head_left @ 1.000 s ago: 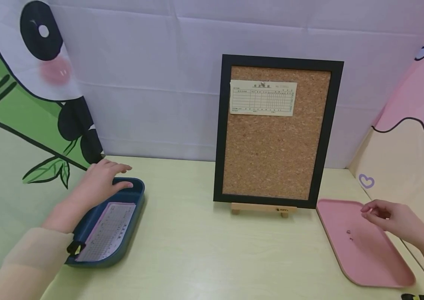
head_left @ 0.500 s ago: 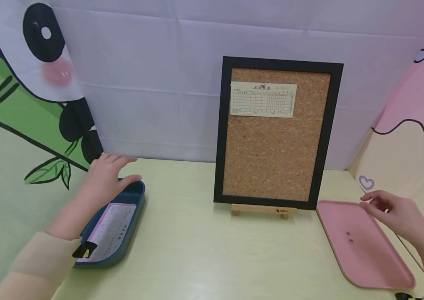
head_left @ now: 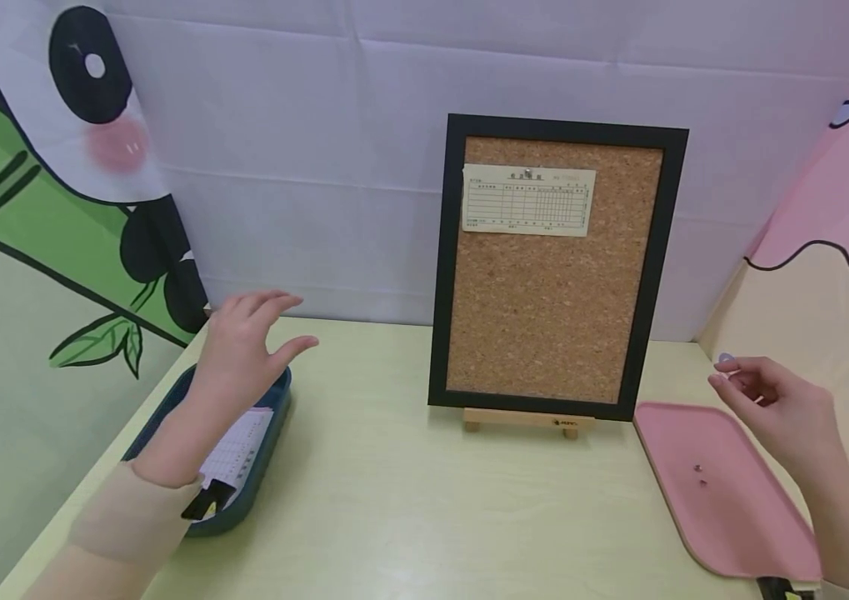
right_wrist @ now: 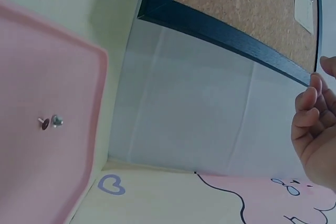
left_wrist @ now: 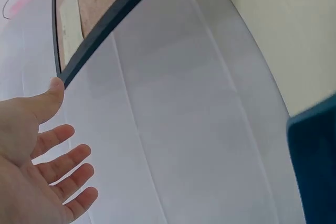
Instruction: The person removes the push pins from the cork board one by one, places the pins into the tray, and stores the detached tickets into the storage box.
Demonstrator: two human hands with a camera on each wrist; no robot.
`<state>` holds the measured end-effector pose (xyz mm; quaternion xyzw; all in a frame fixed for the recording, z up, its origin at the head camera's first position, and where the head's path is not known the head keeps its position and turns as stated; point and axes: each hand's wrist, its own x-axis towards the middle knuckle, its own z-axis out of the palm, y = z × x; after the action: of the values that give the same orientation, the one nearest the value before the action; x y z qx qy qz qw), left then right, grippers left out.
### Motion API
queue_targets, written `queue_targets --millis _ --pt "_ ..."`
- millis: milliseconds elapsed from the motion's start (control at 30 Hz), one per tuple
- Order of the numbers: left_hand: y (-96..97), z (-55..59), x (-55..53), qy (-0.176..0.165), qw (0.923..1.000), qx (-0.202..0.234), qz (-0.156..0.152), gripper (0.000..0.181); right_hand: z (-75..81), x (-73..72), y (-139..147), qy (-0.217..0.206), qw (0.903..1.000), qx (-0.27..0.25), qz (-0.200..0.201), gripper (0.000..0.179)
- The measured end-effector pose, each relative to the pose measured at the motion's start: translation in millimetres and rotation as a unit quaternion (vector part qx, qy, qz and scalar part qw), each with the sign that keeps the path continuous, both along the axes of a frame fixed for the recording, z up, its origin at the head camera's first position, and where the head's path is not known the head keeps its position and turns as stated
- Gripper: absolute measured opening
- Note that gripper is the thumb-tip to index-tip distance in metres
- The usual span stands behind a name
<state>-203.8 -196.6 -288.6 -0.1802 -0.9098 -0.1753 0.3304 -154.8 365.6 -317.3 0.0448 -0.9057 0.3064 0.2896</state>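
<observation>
My left hand [head_left: 240, 350] is raised over the far end of a dark blue tray [head_left: 272, 450], thumb and fingers spread and nothing between them. Pale printed slips [head_left: 247, 442] lie in that tray. Above the far right edge of a pink tray [head_left: 731, 533], my right hand [head_left: 780, 408] has its fingers bent and thumb tip close to the index fingertip; I cannot tell whether something small is pinched there. Two thumbtacks [right_wrist: 51, 122] lie in the pink tray. A printed form [head_left: 527, 200] hangs on a black-framed cork board [head_left: 551, 317], pinned at its top by a tack [head_left: 528, 173].
The cork board leans on a small wooden easel [head_left: 529, 417] on a pale table [head_left: 379, 467]. A lilac cloth [head_left: 304, 167] hangs behind, with cartoon-printed panels at both sides. The two trays stand at the left and right of the board.
My left hand has risen and moved right, away from the blue tray, its fingers spreading wider. My right hand has lifted slightly and shifted left. The tacks and pinned form stay put.
</observation>
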Motion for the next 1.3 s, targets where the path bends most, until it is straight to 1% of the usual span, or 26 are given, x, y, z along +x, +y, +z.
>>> queue_targets --millis 67,200,300,367,500,667,867,1067,1167,1300 --pt "5.0 1.1 1.1 0.004 1.0 0.008 -0.005 0.053 2.5 0.3 -6 0.005 0.9999 -0.013 -0.005 0.023" --pt "14.7 1.8 1.5 0.027 0.9987 0.034 -0.026 0.054 7.4 1.3 -20 0.02 0.9992 -0.034 -0.013 0.023" --pt "23.5 2.2 -0.5 0.045 0.9962 0.061 -0.043 0.054 11.6 0.8 -32 0.043 0.9977 -0.051 -0.017 0.023" --pt "30.5 3.2 -1.9 0.05 0.9942 0.081 -0.051 0.054 14.3 -0.9 -41 0.067 0.9955 -0.064 -0.019 0.023" --pt "45.9 5.8 -5.1 0.059 0.9893 0.118 -0.063 0.053 16.4 -8.2 -55 0.113 0.9904 -0.08 -0.008 0.024" --pt "64.4 7.1 -9.4 0.066 0.9831 0.153 -0.076 0.05 16.2 -20.5 -67 0.159 0.9824 -0.094 0.026 0.025" --pt "81.8 5.0 -15.8 0.056 0.9807 0.165 -0.09 0.054 18.4 -34.2 -85 0.201 0.9709 -0.122 0.044 0.021" --pt "99.4 1.7 -25.4 0.041 0.9747 0.182 -0.122 0.058 24.7 -47.6 -102 0.231 0.9606 -0.144 0.057 0.021" --pt "108.5 0.5 -31.3 0.029 0.9704 0.198 -0.136 0.06 31.7 -53.3 -112 0.237 0.9587 -0.146 0.061 0.021" --pt "121.2 0.5 -40.3 0.009 0.9671 0.212 -0.141 0.062 38.9 -64.6 -121 0.238 0.9589 -0.14 0.065 0.021"
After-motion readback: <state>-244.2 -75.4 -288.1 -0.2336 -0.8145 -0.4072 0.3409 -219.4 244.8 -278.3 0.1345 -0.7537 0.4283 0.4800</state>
